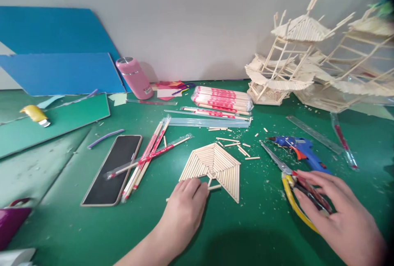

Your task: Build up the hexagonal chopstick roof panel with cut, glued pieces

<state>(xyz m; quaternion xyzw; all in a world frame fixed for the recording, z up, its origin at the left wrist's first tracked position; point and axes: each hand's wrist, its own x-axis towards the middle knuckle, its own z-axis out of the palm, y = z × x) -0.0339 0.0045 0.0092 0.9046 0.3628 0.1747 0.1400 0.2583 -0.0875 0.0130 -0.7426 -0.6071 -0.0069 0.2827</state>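
Observation:
My left hand [188, 206] has its fingers curled down at the lower edge of a fan-shaped panel [212, 161] made of thin wooden sticks. A wooden stick [214, 187] shows to the right of those fingers, and a stick end pokes out on their left; the fingertips are hidden. On the right, my right hand [338, 212] is closed around a pair of pliers [286, 171] with a long pointed metal nose and yellow and red-black handles. The nose points up and left, close to a blue glue gun [303, 149] lying on the table.
Short stick pieces [243, 150] lie beyond the panel. Wrapped chopsticks [147, 159] rest partly on a phone [112, 171]. Farther back are a bundle of chopsticks [221, 98], a pink bottle [135, 78] and stick-built tower models [283, 65]. A yellow cutter [35, 114] lies left.

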